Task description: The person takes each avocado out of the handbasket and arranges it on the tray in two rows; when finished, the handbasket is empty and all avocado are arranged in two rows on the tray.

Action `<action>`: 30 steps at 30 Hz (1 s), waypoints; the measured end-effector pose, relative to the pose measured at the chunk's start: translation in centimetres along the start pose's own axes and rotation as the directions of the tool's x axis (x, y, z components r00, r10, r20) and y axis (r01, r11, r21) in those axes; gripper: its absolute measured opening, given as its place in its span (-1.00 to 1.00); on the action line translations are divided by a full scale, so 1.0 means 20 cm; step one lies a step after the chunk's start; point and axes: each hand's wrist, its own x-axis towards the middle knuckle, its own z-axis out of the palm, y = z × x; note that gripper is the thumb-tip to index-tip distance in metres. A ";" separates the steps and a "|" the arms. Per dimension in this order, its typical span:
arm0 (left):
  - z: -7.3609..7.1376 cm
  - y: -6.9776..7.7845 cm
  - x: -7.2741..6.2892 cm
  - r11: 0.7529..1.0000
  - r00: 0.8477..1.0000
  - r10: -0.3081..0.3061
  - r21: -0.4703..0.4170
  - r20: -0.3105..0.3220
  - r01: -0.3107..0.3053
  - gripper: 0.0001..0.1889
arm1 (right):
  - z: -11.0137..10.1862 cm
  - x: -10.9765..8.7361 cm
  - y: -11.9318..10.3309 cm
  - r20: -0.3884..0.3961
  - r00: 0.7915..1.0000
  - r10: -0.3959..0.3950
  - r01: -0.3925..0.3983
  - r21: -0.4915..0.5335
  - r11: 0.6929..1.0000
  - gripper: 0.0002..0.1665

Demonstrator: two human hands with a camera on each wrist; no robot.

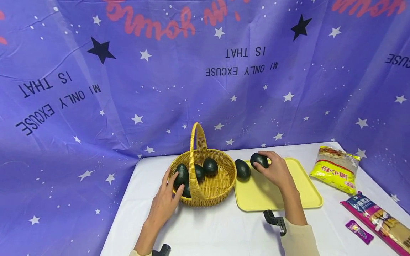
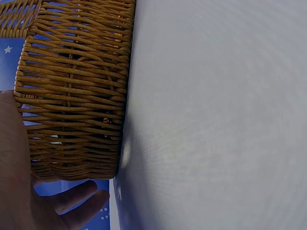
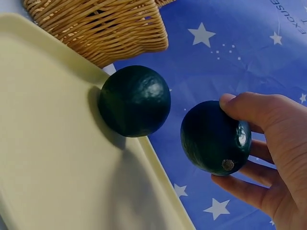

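My right hand [image 1: 276, 170] holds a dark green avocado [image 1: 258, 161] between thumb and fingers, above the far left part of a yellow tray [image 1: 307, 192]. In the right wrist view this avocado [image 3: 216, 136] shows its stem end. Another avocado [image 1: 242, 170] lies on the tray's left edge, beside the wicker basket [image 1: 221, 199]. Several avocados [image 1: 210, 166] sit inside the basket, partly behind its handle. At the basket's left rim rests my left hand [image 1: 164, 202], its fingers loosely spread, some outside the wall and some by the leftmost avocado [image 1: 181, 173].
To the tray's right lies a yellow food bag [image 1: 336, 169]. Nearer, a pink and blue packet [image 1: 378, 220] and a small purple sachet [image 1: 359, 232] lie on the white table [image 1: 205, 231]. A purple starred cloth [image 1: 179, 89] hangs behind.
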 end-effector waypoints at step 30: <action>0.00 0.00 0.00 1.000 1.000 -0.003 -0.006 0.000 0.003 -0.32 | 0.07 -0.02 0.08 0.072 0.992 0.099 -0.098 -0.026 0.995 -0.42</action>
